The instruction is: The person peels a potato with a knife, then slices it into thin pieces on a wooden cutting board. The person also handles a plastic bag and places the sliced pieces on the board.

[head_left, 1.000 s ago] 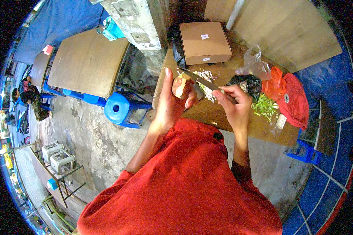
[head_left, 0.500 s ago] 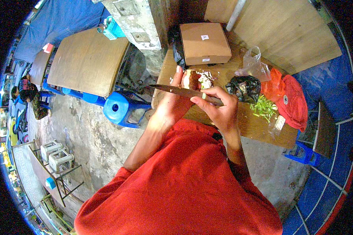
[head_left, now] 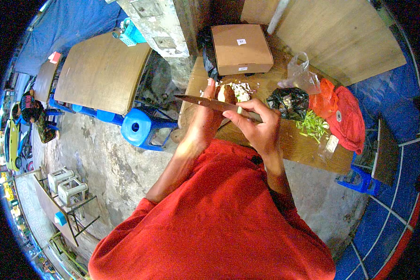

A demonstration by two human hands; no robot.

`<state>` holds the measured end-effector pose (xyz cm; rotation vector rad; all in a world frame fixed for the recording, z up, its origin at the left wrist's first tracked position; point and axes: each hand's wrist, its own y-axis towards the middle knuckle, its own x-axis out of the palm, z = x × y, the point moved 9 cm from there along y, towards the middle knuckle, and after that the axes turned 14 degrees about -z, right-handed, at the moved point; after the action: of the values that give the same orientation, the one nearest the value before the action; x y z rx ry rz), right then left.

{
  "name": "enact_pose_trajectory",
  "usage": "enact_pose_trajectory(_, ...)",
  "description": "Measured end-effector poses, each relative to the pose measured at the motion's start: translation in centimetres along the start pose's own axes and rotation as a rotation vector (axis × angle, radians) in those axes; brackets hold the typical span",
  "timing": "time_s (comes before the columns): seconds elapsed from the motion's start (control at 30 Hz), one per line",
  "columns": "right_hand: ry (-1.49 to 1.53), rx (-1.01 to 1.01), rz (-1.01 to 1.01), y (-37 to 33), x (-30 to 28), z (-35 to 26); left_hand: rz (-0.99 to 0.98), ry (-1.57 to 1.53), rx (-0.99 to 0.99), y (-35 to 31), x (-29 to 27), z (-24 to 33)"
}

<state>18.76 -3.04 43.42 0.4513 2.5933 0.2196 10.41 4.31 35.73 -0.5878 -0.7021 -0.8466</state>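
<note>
Over the near edge of a wooden table [head_left: 198, 74], my left hand [head_left: 201, 122] is closed round a brown-skinned, partly peeled root vegetable [head_left: 222, 94], its thumb pointing up. I cannot tell the vegetable's exact kind; pale flesh shows on one side. Gripped in my right hand [head_left: 262, 123] is a long knife [head_left: 198, 101]. Its blade points left and crosses in front of the vegetable and my left hand. White chopped bits [head_left: 242, 90] lie on the table just beyond the vegetable.
A cardboard box [head_left: 240, 51] stands at the back. To the right are a black plastic bag [head_left: 289, 103], clear bag [head_left: 302, 77], orange bag [head_left: 323, 96], red cloth item [head_left: 348, 122] and cut green pieces [head_left: 311, 126]. A blue stool [head_left: 137, 126] stands left, near another table [head_left: 102, 70].
The vegetable has turned in my left hand, showing more brown skin and less pale flesh. The knife and right hand have shifted slightly left.
</note>
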Motion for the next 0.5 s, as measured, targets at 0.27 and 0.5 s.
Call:
enact_pose_trajectory(0.27, 0.005, 0.082, 0.005, -0.5, -0.1, 1.1, -0.027, -0.031, 0.002, 0.5, -0.4, -0.5)
enact_pose_trajectory(0.5, 0.019, 0.06, 0.026, -0.9, -0.6, 1.2, 0.064, 0.155, -0.026, 0.0, -2.2, -1.2)
